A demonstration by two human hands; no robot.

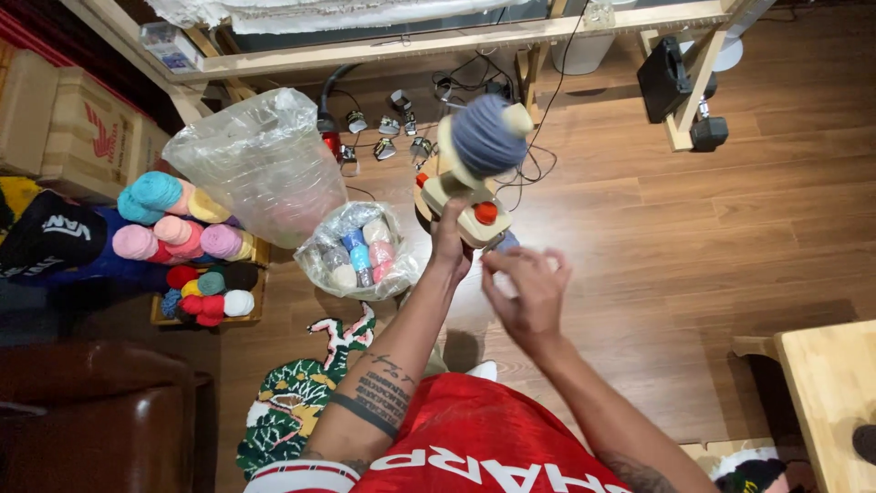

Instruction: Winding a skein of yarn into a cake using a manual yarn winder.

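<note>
We stand over a brown wooden plank floor point(730, 237). A clear crumpled plastic bag point(260, 164) lies by stacked pastel yarn balls point(178, 228). Our left hand point(449, 242) grips a cream plastic yarn winder point(474, 178) wound with grey-blue yarn, held above the floor. Our right hand point(529, 288) hovers just beside it, fingers point(511, 265) loosely spread.

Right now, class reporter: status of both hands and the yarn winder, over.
Left hand grips yarn winder base. Right hand open beside it, blurred. Grey-blue yarn ball on the spindle. Bag of yarn close left.
</note>
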